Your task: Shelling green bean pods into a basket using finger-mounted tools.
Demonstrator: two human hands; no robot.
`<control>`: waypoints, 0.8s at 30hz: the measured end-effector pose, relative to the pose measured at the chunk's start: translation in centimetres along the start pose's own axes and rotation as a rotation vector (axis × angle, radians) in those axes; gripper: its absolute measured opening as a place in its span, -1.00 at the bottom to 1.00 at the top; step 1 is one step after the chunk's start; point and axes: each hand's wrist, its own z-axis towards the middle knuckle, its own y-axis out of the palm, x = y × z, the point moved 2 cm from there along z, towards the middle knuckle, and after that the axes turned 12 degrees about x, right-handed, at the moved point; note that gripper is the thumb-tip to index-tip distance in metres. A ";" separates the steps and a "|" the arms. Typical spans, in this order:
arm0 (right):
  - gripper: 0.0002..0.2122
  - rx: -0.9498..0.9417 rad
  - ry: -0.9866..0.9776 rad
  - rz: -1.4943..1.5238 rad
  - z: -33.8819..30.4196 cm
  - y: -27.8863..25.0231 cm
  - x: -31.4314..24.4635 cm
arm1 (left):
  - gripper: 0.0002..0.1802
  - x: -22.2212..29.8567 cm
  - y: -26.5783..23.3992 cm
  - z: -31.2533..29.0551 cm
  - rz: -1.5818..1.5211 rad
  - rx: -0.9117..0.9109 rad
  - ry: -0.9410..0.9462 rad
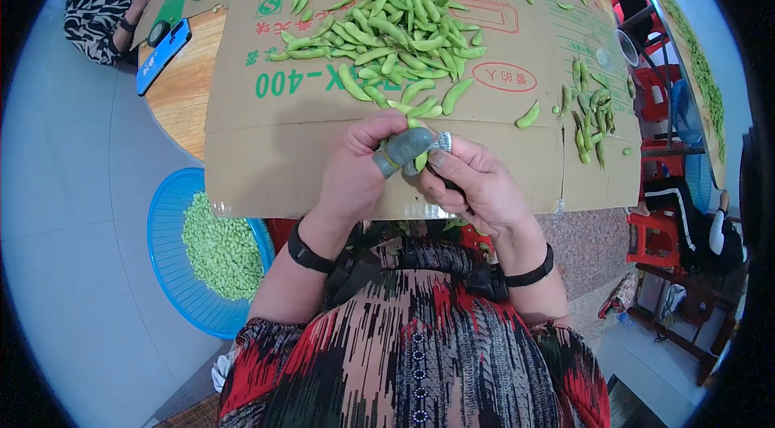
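Note:
Both hands meet at the near edge of the cardboard sheet. My left hand [361,165] is closed, with a grey rubber cover on its thumb, pinching a green edamame pod [421,160]. Beside it my right hand [480,178] is closed too, its fingertips against the pod. A silvery piece [441,142] shows at its thumb and a dark part lies under the fingers; what it grips is mostly hidden. Just beyond the hands spreads a pile of edamame pods [395,28].
The printed cardboard [266,153] covers a wooden table [190,105] holding a blue phone [164,55]. Darker, discoloured pods [596,117] lie at right. A blue basket [165,246] of shelled beans [218,246] stands low left. Other people sit nearby, by red stools [654,238].

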 end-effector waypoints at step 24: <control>-0.78 0.275 -0.133 -0.454 1.5 -0.6 -1.2 | -0.54 0.9 1.0 0.3 0.206 -0.036 -0.014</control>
